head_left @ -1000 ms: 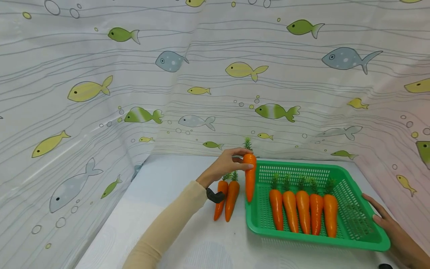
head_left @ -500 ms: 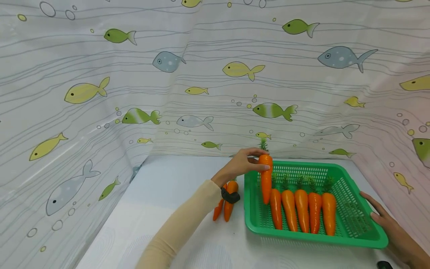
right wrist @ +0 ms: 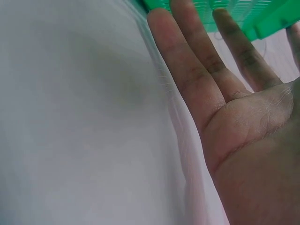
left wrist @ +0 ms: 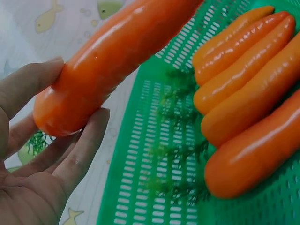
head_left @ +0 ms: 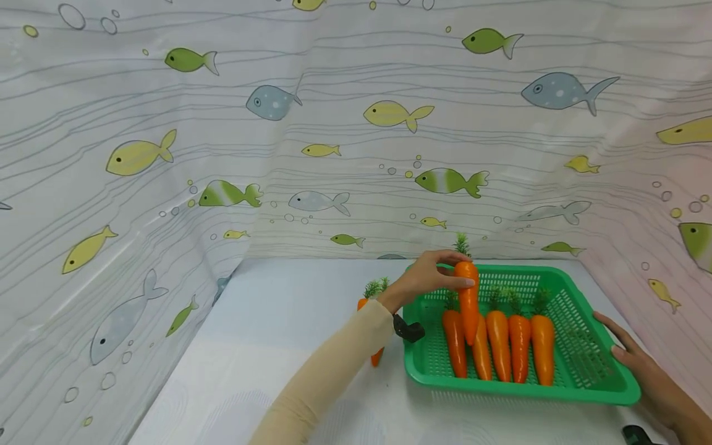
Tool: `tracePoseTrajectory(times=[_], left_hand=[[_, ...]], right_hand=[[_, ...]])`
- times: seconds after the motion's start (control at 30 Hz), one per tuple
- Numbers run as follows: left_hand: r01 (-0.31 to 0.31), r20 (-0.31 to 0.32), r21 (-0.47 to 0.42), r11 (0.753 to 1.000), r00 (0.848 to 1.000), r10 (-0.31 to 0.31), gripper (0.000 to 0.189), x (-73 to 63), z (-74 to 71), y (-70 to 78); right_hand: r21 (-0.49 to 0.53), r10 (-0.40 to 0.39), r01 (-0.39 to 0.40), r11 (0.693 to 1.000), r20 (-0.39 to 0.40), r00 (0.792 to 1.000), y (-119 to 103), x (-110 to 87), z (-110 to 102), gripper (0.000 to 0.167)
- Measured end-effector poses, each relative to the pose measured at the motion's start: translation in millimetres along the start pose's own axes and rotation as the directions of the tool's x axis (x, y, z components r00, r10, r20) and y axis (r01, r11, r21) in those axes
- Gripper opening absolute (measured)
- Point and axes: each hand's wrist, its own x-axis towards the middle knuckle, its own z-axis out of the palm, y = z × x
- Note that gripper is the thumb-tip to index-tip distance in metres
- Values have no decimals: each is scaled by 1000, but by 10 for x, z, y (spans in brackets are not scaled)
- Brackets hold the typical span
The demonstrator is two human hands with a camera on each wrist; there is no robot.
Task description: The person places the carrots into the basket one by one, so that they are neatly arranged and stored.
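My left hand (head_left: 429, 276) pinches an orange toy carrot (head_left: 469, 304) near its leafy top, thumb on one side and fingers on the other. The carrot hangs tip down over the left part of a green plastic basket (head_left: 523, 390). Below it, several carrots (head_left: 542, 349) lie side by side in the basket, green tops toward the back; the held carrot (left wrist: 110, 65) overlaps them in the head view. My right hand (head_left: 639, 368) is at the basket's right side. In the right wrist view, the straight fingers (right wrist: 187, 65) reach up to the basket's underside.
Left of the basket, carrots (head_left: 377, 356) lie on the white table (head_left: 267, 321), partly hidden behind my left sleeve (head_left: 334, 358). A fish-patterned sheet (head_left: 334, 167) surrounds the table at the back and sides. Black straps (head_left: 408, 329) sit at the wrists.
My left hand has carried the carrot rightward, from the basket's left rim to above the carrots inside. My right hand stays at the basket's right side.
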Motion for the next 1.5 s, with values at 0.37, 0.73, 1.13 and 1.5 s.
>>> tracePoseTrajectory(times=[0.37, 0.73, 1.13, 1.5], left_hand=[[36, 45, 23, 999, 998, -37, 40, 237, 463, -57], [162, 5, 7, 987, 987, -162, 37, 406, 825, -61], [181, 52, 17, 983, 982, -182, 36, 542, 1173, -91], [214, 0, 95, 972, 977, -215, 36, 616, 1433, -189]], right_hand=[[-51, 52, -54, 997, -43, 998, -25, -23, -40, 62], [41, 89, -90, 995, 23, 996, -73, -52, -66, 61], [93, 73, -81, 992, 83, 994, -101, -79, -107, 59], [171, 69, -86, 981, 105, 992, -133, -91, -66, 58]])
